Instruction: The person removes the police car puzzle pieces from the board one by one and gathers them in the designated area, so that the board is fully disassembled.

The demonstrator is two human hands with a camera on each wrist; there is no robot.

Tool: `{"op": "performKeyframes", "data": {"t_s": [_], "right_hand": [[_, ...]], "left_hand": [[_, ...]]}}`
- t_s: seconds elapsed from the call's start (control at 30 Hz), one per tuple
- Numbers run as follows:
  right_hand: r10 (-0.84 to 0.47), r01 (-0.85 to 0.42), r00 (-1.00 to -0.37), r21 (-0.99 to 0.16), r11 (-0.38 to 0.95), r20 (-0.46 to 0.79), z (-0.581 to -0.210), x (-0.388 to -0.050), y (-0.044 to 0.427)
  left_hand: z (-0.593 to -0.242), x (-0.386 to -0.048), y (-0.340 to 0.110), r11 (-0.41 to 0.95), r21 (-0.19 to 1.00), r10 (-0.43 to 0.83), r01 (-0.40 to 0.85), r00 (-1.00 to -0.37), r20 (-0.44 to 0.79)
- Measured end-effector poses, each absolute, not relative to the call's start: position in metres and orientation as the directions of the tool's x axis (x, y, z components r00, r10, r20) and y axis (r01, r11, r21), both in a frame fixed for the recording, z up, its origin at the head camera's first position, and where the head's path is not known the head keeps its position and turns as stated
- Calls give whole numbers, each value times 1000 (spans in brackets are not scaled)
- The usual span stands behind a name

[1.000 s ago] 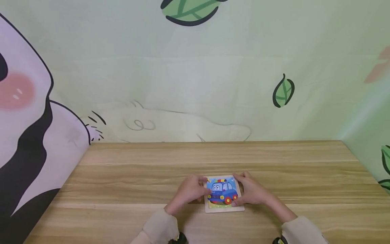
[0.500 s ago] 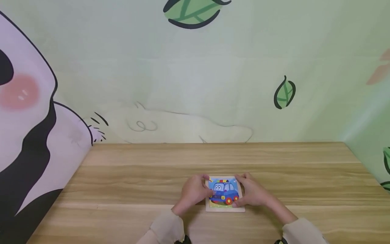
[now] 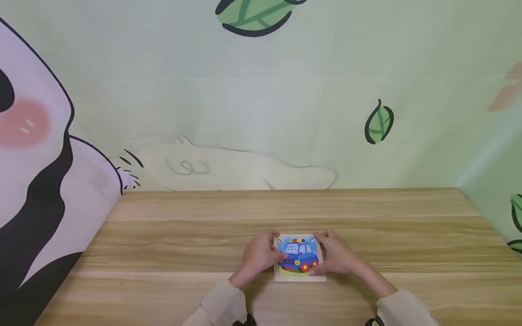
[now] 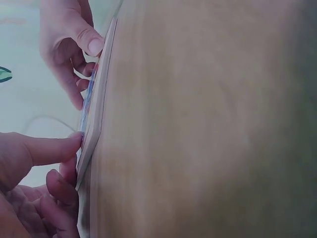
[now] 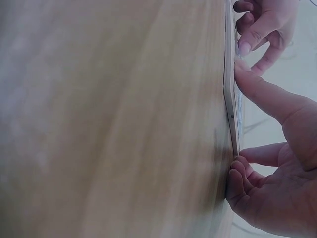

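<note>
Board [image 3: 299, 258]: laid on the counter [image 3: 183, 235], to the right of the left hand [image 3: 261, 253] and to the left of the right hand [image 3: 339, 257]; touched by both.
Car [image 3: 304, 259]: printed in blue across the board, with eyes, red-and-yellow wheels and a striped light bar; framed by a pale rim [image 3: 300, 279] and partly overlapped by both thumbs.
Left hand grip: the board is pinched at its left side, the thumb laid over the picture, the other fingers bent at the edge.
Right hand grip: the board is pinched at its right side, the thumb set on the near part of the picture, the index finger placed at the far corner, the remaining fingers curled.
Sleeves [image 3: 224, 301]: worn pale and loose behind each hand, with dark bands [image 3: 374, 322] partly shown beside them.
Wall [image 3: 261, 104]: seen beyond both hands, pale green, printed with leaves [image 3: 380, 124]; a black-and-white figure [image 3: 41, 199] is shown to the left of the left hand.
</note>
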State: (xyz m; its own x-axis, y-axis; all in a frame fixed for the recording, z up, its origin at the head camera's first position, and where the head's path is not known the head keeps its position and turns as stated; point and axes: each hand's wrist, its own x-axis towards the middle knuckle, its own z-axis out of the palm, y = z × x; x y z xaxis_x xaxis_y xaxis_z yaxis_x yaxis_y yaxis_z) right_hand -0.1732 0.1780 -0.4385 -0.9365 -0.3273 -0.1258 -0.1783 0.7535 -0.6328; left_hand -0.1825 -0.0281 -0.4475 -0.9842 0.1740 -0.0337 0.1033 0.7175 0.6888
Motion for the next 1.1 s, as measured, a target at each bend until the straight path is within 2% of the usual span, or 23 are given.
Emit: {"op": "performKeyframes", "data": {"t_s": [0.6,1.1], "right_hand": [[-345,-200,-932,-632,749,-114,-438,-174,179],[-325,-169,-937,-643,747,-131,-438,-172,179]], "left_hand": [[-447,-181,-27,734,671,164,106,-986,-24],[-446,-185,-32,717,683,236,138,-970,-52]]}}
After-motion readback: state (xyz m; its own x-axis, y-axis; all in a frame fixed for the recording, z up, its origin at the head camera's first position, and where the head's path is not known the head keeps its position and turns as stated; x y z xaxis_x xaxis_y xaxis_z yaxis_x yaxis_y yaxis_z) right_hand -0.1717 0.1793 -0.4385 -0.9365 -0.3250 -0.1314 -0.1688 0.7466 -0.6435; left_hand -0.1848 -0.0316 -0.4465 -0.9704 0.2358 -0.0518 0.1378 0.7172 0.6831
